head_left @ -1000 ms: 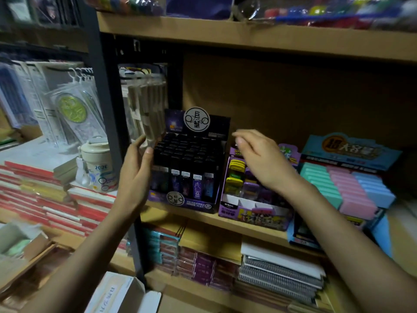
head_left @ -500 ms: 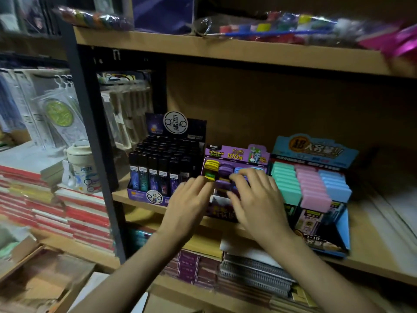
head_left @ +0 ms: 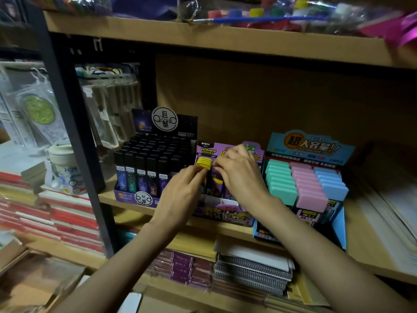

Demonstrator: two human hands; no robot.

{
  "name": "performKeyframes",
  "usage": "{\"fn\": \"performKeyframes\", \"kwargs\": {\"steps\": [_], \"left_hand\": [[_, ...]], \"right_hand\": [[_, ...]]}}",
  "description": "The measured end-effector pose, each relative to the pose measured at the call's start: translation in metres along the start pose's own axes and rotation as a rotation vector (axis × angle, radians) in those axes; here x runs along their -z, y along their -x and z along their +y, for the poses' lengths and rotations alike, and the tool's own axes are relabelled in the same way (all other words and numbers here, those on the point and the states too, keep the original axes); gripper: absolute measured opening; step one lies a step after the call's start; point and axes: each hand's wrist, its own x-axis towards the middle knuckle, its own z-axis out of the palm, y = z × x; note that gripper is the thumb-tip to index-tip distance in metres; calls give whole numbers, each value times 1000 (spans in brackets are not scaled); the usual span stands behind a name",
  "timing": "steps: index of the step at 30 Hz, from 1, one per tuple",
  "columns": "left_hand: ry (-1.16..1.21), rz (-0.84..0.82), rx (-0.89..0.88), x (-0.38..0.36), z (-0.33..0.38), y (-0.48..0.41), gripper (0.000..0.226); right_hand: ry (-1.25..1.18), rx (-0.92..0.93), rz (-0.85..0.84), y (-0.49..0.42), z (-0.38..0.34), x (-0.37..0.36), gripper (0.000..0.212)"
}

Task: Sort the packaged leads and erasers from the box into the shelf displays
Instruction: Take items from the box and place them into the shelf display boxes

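The wooden shelf [head_left: 358,240] carries three cardboard displays packed side by side, so there is little room for error. The blue display [head_left: 309,147] on the right, full of pastel packs [head_left: 304,184], sits skewed with its near corner past the shelf edge; a knock from the right forearm could likely tip it off. The black display [head_left: 164,123] on the left holds tight upright rows of lead cases [head_left: 153,154] and stands just beside the left hand [head_left: 180,195], so a stray wrist could topple the near row. Between them stands the purple display [head_left: 223,213], where both hands work. It is light card with thin dividers and looks partly empty near the front, so pressing down hard may buckle a divider or push the whole tray toward the far wall. The right hand [head_left: 241,177] arches over its middle with fingers [head_left: 234,152] curled downward; whether they clamp a pack or only press cannot be told, since the hand hides what is under it. The left fingertips [head_left: 198,171] touch the near end of the yellow packs [head_left: 203,163], which stand on edge in the far left compartment; pinch or push, I cannot tell. That short row has empty space before it, so it could fall forward, or a pack could slip into the wrong slot. The supply box is not clearly in view.
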Motion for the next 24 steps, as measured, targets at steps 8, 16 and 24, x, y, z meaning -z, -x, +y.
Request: {"fn": "performKeyframes", "kwargs": {"steps": [8, 16, 24], "left_hand": [[-14, -22, 5, 0, -1, 5, 54], [-27, -20, 11, 1, 9, 2, 46], [17, -37, 55, -2, 35, 7, 44]], "right_hand": [[-122, -92, -65, -6, -2, 4, 22], [-40, -51, 24, 12, -11, 9, 29], [42, -489, 20, 88, 63, 47, 58]]}}
